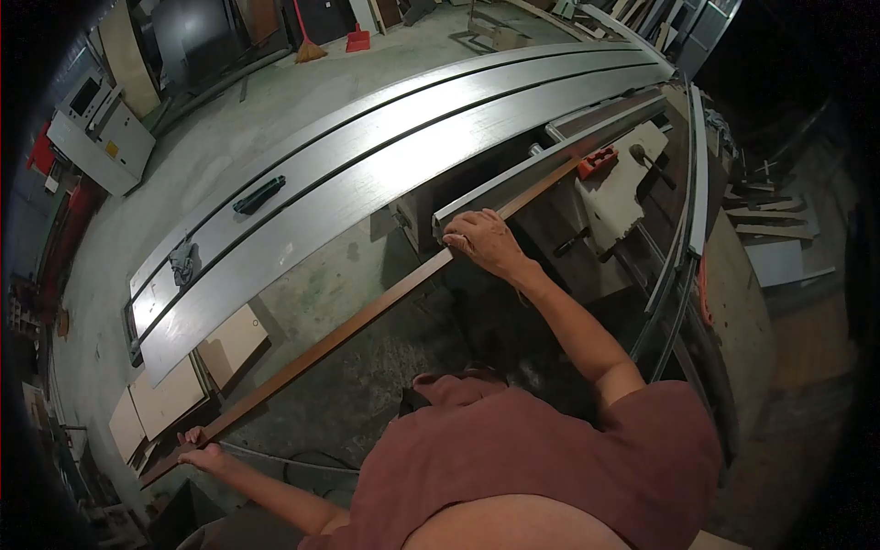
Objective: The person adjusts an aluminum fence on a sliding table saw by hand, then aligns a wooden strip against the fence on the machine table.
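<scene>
A long, narrow brown strip (339, 337) runs diagonally from the lower left to the bench at the upper right. Near its lower-left end, my left hand (203, 453) is closed around it, thumb and fingers on opposite sides. My right hand (486, 243) grips the same strip farther up, beside the end of a metal rail (550, 165). Beyond this hand the strip lies along the rail, close to a red block (598, 163). The palm side of my right hand is hidden.
A long silver sliding table (403, 137) with dark grooves stretches across; a green tool (260, 194) and a grey rag (182, 263) lie on it. Pale boards (170, 399) stand at lower left. A cut board (614, 206) bears a dark-handled tool (651, 165) at right.
</scene>
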`<state>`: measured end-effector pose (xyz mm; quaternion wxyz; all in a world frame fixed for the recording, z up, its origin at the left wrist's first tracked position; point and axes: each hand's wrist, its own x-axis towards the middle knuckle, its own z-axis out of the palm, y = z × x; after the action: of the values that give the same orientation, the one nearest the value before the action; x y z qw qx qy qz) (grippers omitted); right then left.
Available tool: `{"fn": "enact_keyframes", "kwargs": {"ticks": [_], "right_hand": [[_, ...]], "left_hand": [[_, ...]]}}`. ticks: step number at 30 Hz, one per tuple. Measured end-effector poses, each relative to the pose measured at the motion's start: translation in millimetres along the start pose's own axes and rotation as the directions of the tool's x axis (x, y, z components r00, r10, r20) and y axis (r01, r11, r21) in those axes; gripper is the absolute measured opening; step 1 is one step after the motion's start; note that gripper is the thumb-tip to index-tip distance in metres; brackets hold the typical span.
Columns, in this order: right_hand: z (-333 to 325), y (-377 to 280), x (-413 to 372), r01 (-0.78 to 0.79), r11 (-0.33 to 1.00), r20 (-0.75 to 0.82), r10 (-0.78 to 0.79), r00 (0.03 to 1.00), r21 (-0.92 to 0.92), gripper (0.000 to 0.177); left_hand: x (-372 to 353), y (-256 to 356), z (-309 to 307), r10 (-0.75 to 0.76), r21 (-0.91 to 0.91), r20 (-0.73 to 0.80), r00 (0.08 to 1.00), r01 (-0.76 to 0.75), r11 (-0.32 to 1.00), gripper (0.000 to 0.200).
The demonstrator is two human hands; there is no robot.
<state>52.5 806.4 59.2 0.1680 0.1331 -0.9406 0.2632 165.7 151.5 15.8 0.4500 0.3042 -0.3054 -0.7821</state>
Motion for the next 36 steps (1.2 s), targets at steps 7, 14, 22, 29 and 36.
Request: {"fn": "enact_keyframes", "kwargs": {"ticks": [7,14,22,29,36], "right_hand": [[-12.8,18.7,0.0,0.08,0.988,0.23,-0.047,0.972,-0.134,0.033],[-32.8,54.0,9.0,0.121,0.992,0.122,-0.116,0.986,-0.033,0.032],[-56.0,94.4,19.4,0.087,0.977,0.157,-0.057,0.986,-0.192,0.038],[-80.8,128.1,24.4,-0.075,0.96,0.235,0.141,0.962,-0.268,0.044],[-96.5,163.7,26.9,-0.106,0.944,0.259,0.192,0.946,-0.313,0.049]], "left_hand": [[4.3,2.2,6.8,-0.008,-0.006,-0.023,1.0,0.008,1.0,0.076],[1.5,-31.1,45.5,-0.073,0.007,0.011,0.997,0.073,0.997,0.082],[-33.4,-71.2,81.1,-0.106,-0.114,0.015,0.994,0.107,0.988,0.08],[-81.6,-107.5,104.6,-0.145,-0.122,0.056,0.988,0.151,0.981,0.075],[-136.7,-132.9,113.3,-0.143,-0.081,-0.016,0.99,0.141,0.987,0.07]]}}
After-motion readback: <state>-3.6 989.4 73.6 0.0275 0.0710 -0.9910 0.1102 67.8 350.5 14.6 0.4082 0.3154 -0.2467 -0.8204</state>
